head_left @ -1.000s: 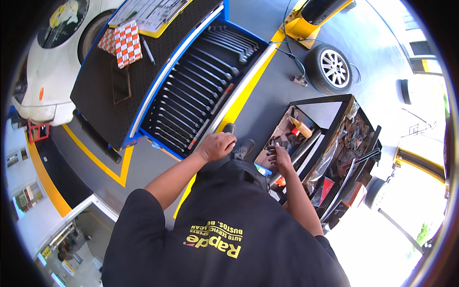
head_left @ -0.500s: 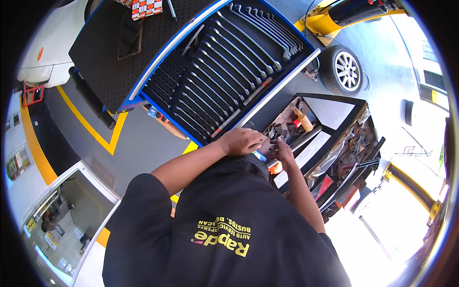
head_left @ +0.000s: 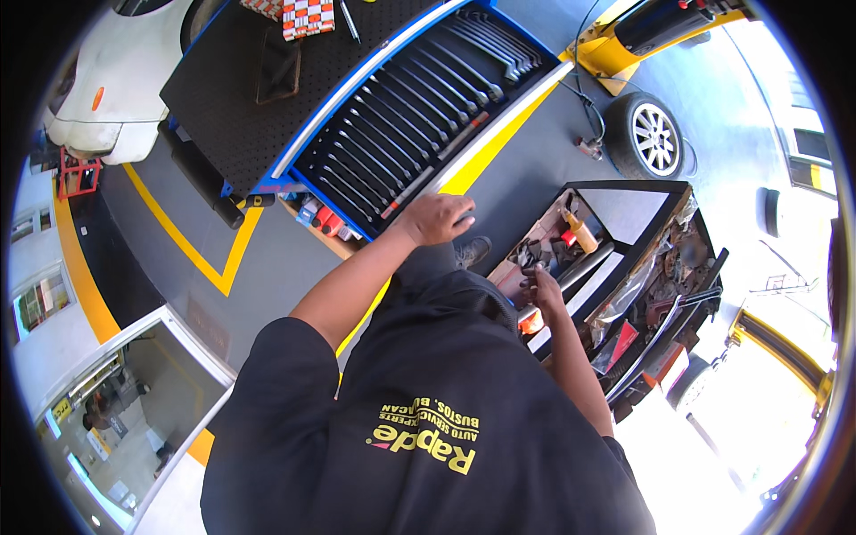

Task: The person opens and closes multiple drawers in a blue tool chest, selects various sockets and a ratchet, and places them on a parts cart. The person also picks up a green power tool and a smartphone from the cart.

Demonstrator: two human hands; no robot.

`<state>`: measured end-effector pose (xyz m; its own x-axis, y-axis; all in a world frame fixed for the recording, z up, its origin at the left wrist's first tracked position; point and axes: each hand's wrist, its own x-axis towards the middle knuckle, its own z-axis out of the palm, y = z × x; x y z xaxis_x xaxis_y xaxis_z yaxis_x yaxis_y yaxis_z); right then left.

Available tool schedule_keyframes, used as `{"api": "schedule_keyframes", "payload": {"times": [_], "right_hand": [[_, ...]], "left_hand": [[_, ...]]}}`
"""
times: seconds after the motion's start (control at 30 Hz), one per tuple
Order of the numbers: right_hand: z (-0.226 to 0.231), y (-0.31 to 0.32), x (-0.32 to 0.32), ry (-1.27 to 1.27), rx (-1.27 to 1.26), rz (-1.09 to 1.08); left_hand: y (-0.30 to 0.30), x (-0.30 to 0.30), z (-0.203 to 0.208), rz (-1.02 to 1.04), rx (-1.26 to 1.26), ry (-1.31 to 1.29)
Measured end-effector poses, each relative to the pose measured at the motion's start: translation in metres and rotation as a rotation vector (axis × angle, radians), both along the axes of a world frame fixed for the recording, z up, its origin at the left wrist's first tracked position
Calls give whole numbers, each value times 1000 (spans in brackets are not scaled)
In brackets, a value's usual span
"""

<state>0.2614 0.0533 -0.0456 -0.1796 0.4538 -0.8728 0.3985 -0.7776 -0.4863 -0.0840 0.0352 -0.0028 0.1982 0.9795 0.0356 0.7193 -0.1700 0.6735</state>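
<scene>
My left hand (head_left: 436, 219) is at the near end of the front edge of a blue tool drawer (head_left: 499, 116). Its fingers are curled together; what they hold, if anything, is hidden. Combination wrenches (head_left: 412, 118) lie in rows in the drawer's black liner, with offset-ended wrenches (head_left: 501, 46) at the far end. Over the near end of an open tool box (head_left: 624, 186) hovers my right hand (head_left: 544, 291), fingers bent and close together around something too small to make out. Inside that box are a yellowish bottle (head_left: 582, 234) with a red cap and dark loose parts (head_left: 538, 252).
The cabinet's black top (head_left: 223, 116) carries a phone-like dark slab (head_left: 278, 71), a patterned box (head_left: 308, 18) and a pen (head_left: 349, 20). A wheel (head_left: 654, 135) lies beyond the tool box, near a yellow lift post (head_left: 615, 53). A white car (head_left: 116, 80) stands far left.
The wrench drawer has slid partway in toward the cabinet, baring yellow floor line beside it. My hands have moved apart, the left staying by the drawer front. The view has shifted slightly.
</scene>
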Motion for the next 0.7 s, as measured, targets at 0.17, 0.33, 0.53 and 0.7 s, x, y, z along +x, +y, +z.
{"api": "schedule_keyframes", "payload": {"times": [0.17, 0.33, 0.53, 0.7], "right_hand": [[17, 1, 2, 11, 37, -128], [29, -5, -6, 26, 71, -220], [36, -8, -48, 10, 64, -219], [42, -10, -70, 110, 117, -229]], "left_hand": [[15, -54, 3, 93, -100, 135], [29, -109, 13, -52, -367, 550], [53, -161, 47, -219, -392, 798], [61, -193, 66, -368, -384, 996]]}}
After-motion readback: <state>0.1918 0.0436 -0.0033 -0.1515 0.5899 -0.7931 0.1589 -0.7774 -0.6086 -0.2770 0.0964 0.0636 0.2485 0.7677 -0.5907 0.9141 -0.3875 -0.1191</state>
